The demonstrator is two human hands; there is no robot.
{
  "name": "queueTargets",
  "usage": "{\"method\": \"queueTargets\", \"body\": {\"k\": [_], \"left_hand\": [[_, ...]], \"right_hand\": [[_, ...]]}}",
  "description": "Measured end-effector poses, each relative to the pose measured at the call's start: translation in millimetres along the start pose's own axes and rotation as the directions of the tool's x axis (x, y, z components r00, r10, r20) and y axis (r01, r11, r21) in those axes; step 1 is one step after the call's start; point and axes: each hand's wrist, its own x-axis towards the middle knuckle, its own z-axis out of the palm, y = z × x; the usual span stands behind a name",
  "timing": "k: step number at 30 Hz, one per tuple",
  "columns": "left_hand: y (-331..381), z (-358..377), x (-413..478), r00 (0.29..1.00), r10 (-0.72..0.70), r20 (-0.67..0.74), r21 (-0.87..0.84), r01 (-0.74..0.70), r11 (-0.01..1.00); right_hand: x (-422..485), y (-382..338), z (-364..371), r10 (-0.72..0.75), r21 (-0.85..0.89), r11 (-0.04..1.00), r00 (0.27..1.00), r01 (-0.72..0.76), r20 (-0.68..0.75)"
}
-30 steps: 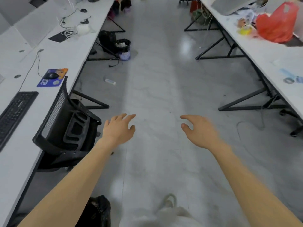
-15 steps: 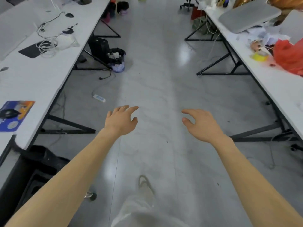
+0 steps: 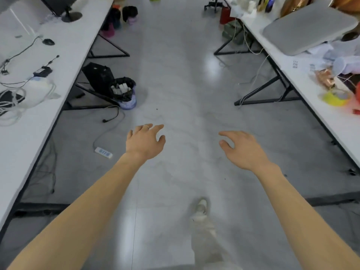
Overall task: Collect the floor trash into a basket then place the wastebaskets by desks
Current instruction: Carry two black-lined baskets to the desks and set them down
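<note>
Head view, only cam: person is standing in the aisle w/ both arms stretched fwd, palms down. Left hand (image 3: 145, 142) is hanging w/ fingers loosely spread and a bit curled, holding nothing; right hand (image 3: 241, 150) is the same, thumb apart from the rest, empty.

Key relation: the wastebasket (image 3: 124, 93) w/ black liner is sitting ahead and to the left of the fingers, beside the left desk (image 3: 64, 61) leg frame, just in front of a black bag (image 3: 98, 76). It is standing upright, mouth up, pale scraps showing inside. Left hand is clearly nearer; right hand is well apart from it, across the aisle centre.

Floor items btw hand and basket: a white power strip (image 3: 103, 152) is lying just left of the left wrist, long axis running diagonal, its cable (image 3: 111, 118) looping up toward the basket. Prob not trash, more a trip risk. Tiny dark specks on the floor (image 3: 185, 94); can't tell what they are.

Room: aisle centre is lying open, right desk (image 3: 303, 75) edge is well clear. Judging the next reach as fwd-left, staying off the cable and desk frame. More bins (image 3: 129, 13) are sitting far up the aisle, blurry.
</note>
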Motion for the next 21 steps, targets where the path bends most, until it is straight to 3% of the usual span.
{"method": "queueTargets", "body": {"k": [8,21], "left_hand": [[19.4,-47.2,205.4,0.991,-0.128,-0.032,-0.036,0.127,0.991],[-16.7,-111.5,534.0,0.984,-0.169,-0.060,-0.041,0.167,0.985]], "right_hand": [[241.2,10.4,-53.3,-0.064,-0.059,0.996,0.996,0.067,0.065],[613.1,-17.5,-87.3,-0.134,-0.087,0.986,0.987,0.142,0.091]]}}
